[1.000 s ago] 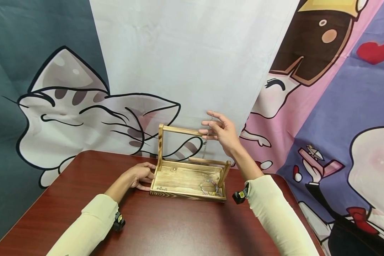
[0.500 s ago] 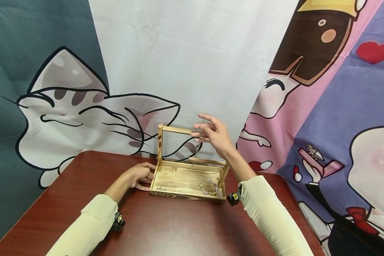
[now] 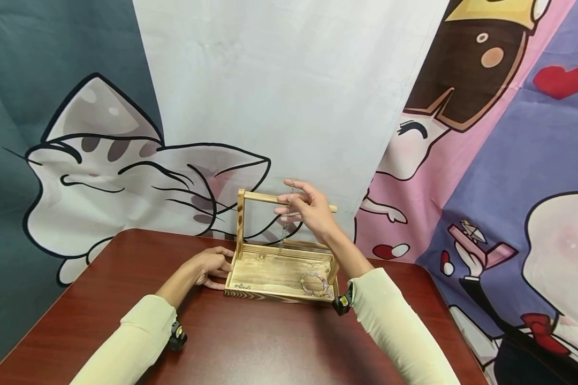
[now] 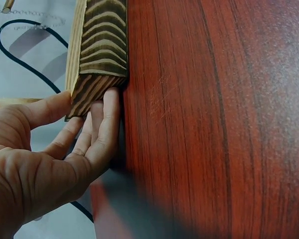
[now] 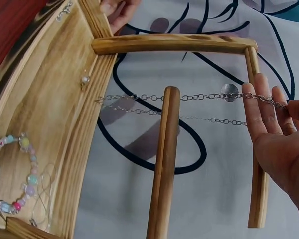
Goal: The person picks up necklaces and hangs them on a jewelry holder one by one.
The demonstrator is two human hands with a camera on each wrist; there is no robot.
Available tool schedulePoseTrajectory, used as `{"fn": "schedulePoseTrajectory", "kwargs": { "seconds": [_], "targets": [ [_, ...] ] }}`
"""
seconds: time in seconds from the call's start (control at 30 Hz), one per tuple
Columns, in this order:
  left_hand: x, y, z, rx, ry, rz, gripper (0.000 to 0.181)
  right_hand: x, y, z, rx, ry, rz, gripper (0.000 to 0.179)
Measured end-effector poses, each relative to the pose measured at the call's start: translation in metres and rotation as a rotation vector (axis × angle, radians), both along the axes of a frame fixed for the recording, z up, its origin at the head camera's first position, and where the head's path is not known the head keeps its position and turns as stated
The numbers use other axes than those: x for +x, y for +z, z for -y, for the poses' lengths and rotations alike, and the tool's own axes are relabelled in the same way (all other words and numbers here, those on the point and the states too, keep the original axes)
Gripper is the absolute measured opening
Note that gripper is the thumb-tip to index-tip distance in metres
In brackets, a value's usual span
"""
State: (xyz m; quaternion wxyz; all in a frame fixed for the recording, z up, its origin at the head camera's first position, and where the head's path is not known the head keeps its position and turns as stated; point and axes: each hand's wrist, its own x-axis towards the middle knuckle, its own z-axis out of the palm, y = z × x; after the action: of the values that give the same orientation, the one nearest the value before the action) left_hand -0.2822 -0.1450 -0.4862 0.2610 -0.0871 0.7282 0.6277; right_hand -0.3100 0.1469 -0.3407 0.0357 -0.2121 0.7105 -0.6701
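A wooden jewelry stand (image 3: 260, 270) with a shallow tray and an upper bar (image 3: 260, 197) stands on the table. My left hand (image 3: 212, 267) grips its left end; in the left wrist view the thumb lies at the upper edge and the fingers against the end. My right hand (image 3: 313, 211) is raised by the upper bar, holding a silver chain necklace (image 5: 199, 96) with a round clear pendant (image 5: 229, 92). Two strands hang from the fingers past a lower wooden bar (image 5: 164, 159) towards the tray's back edge. The thumb's hold is partly hidden.
In the tray lie a pastel beaded bracelet (image 5: 31, 179), a small pearl-like piece (image 5: 84, 78) and a little silver chain (image 5: 65, 10). The reddish-brown table (image 3: 250, 342) extends in front. Behind it hangs a printed cloth (image 3: 289, 96).
My right hand has moved left and slightly down along the upper bar, carrying the hanging necklace. The left hand keeps its place on the stand's end.
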Motion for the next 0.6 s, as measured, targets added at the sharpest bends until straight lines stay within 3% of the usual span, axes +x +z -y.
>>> {"fn": "schedulePoseTrajectory", "kwargs": {
  "seconds": [0.6],
  "targets": [
    [0.001,-0.001,0.000,-0.011,-0.014,-0.003,0.060,0.003,-0.005,0.032,0.008,0.054,0.052,0.049]
  ]
}}
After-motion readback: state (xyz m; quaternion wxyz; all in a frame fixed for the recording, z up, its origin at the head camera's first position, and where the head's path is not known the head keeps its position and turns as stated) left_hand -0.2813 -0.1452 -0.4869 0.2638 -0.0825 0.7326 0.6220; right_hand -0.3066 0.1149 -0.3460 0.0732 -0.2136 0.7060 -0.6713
